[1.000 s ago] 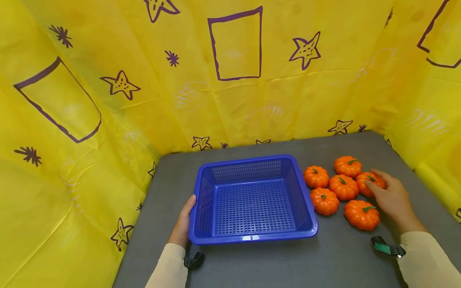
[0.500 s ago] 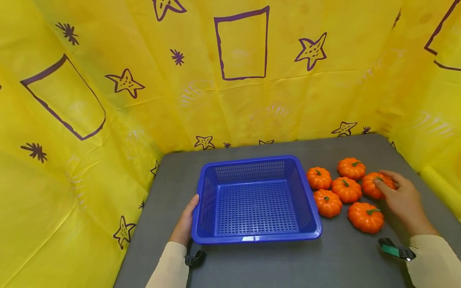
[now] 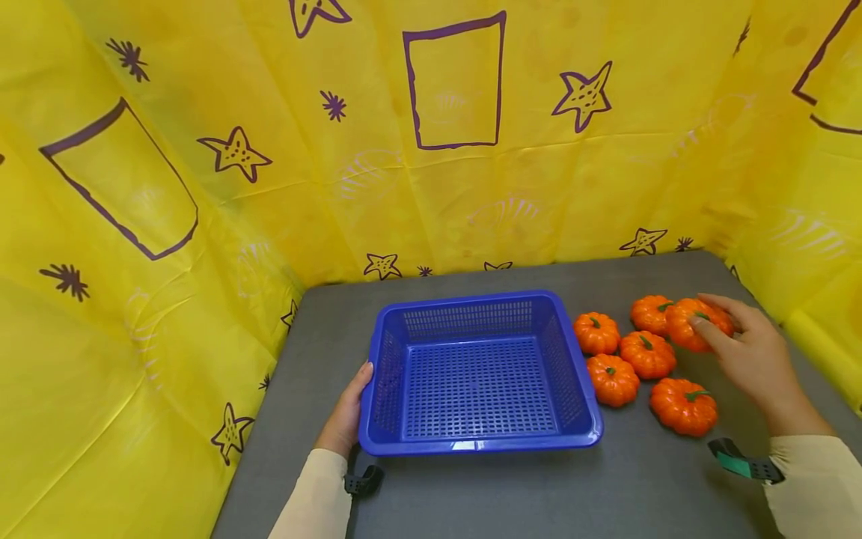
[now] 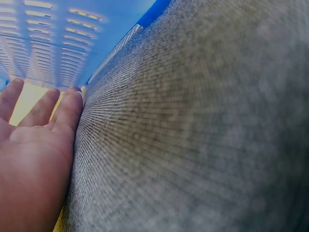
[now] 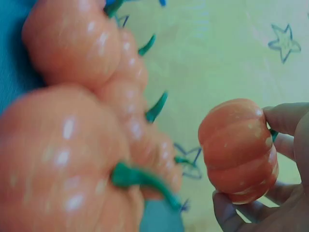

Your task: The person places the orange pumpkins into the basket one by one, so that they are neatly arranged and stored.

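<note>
My right hand [image 3: 761,358] holds a small orange toy pumpkin [image 3: 694,323] with a green stem, raised off the table. In the right wrist view, the thumb and fingers pinch this pumpkin [image 5: 236,150] round its sides. Nearby on the table lie several like pumpkins, among them one nearest me [image 3: 683,408] and one by the basket [image 3: 611,380]. My left hand [image 3: 345,412] rests at the left side of a blue plastic basket [image 3: 478,447], which has nothing in it. In the left wrist view, straight fingers [image 4: 41,111] reach against the basket's slotted outer wall [image 4: 72,34].
The grey table [image 3: 471,494] is bounded by yellow cloth walls [image 3: 444,202] with purple starfish drawings at the back and both sides. The pumpkins stand close together between the basket's right edge and my right hand.
My right hand has lifted the pumpkin from the table and now holds it higher and slightly to the left. The basket and left hand stay in place; the view shifted slightly.
</note>
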`<state>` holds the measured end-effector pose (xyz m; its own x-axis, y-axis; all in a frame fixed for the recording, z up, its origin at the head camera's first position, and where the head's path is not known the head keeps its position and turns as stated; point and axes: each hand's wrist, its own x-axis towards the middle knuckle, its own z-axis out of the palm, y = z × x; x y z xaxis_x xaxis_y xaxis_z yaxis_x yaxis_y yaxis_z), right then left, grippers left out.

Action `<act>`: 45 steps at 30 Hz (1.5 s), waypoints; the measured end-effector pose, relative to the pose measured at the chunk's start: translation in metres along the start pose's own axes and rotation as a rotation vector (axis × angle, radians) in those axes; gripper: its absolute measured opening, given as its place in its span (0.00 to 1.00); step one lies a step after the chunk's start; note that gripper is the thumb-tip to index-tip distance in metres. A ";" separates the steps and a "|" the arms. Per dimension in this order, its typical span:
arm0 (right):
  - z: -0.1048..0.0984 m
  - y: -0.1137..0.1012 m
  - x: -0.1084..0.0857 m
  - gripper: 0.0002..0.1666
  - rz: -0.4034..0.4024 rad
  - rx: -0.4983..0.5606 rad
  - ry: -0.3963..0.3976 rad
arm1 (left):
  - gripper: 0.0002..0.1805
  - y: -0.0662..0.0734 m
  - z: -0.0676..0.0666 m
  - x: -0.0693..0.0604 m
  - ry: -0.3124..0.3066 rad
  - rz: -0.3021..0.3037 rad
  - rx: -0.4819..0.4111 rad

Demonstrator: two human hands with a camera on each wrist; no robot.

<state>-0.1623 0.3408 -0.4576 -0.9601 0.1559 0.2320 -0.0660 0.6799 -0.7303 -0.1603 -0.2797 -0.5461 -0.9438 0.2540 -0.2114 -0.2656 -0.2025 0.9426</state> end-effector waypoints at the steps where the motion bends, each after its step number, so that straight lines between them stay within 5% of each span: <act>1: 0.001 -0.005 0.000 0.32 -0.010 0.005 0.003 | 0.40 0.000 0.000 0.000 -0.001 -0.001 -0.001; 12: 0.015 -0.054 -0.003 0.30 -0.117 0.046 -0.002 | 0.39 0.000 -0.001 0.004 -0.041 0.013 0.001; 23: 0.043 -0.078 -0.008 0.27 -0.219 0.129 -0.034 | 0.39 0.001 0.000 0.005 -0.061 0.014 -0.005; 45: 0.090 -0.149 -0.004 0.25 -0.381 0.273 -0.169 | 0.36 0.001 0.003 -0.001 0.032 -0.006 -0.014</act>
<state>-0.1731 0.1741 -0.4072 -0.8833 -0.2008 0.4237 -0.4673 0.4504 -0.7608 -0.1588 -0.2773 -0.5443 -0.9478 0.2253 -0.2255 -0.2740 -0.2145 0.9375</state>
